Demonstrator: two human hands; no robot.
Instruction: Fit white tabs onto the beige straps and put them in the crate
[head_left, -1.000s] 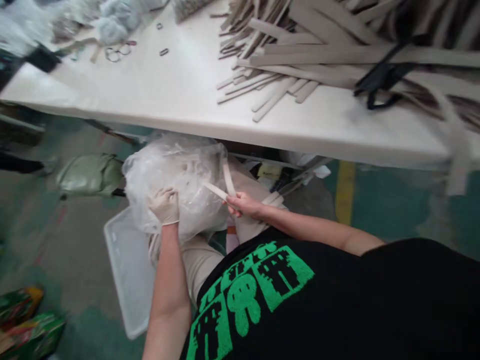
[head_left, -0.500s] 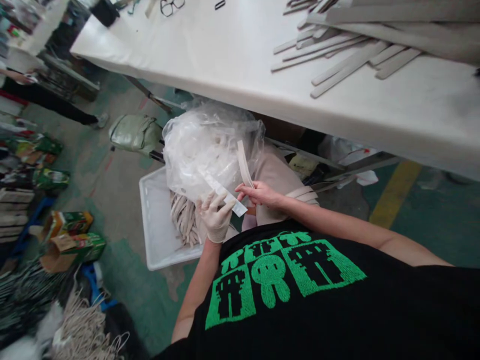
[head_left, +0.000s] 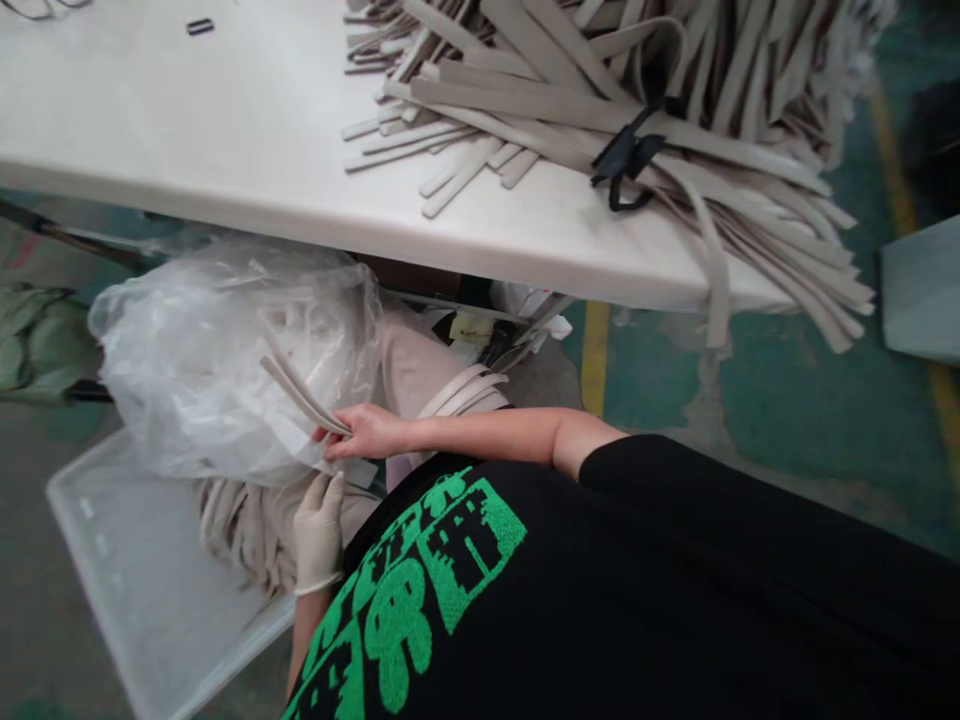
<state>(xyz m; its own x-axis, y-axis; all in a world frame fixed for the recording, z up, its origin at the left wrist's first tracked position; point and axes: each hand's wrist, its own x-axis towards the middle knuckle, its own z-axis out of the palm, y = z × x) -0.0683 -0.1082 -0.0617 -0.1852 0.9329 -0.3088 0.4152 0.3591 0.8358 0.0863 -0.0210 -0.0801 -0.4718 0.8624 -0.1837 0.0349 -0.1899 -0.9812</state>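
As the eye comes in from the left, a crumpled sage-green woven sack (head_left: 37, 340) lies on the floor beside a shallow translucent white plastic tray (head_left: 127, 570), and in that tray sits a loose bundle of beige fabric strips (head_left: 240, 535). Just above it, a bulging clear plastic bag (head_left: 172, 380) rests against the person's lap, with plenty of pale strips showing through its film, so a good quantity is in there right now. On to the hands! The white-gloved left hand (head_left: 319, 530) stands just below the bag, its fingers pressed together and pointing up, though whether it's gripping anything I can't tell from here. The bare right hand (head_left: 367, 432) has the action, thumb and fingers pinching two curved beige strips (head_left: 296, 390) against the front of the bag, their free ends arcing away up and to the left. A few more curved strips (head_left: 461, 392) lie across the beige trousers (head_left: 420, 350). Up top, a long white table (head_left: 187, 120) carries a small black buckle (head_left: 199, 27), then a fan of short beige pieces (head_left: 420, 170), and then a big heap of long beige strips (head_left: 600, 100), tied with a black strap (head_left: 626, 160) and spilling over the table's edge on the right.
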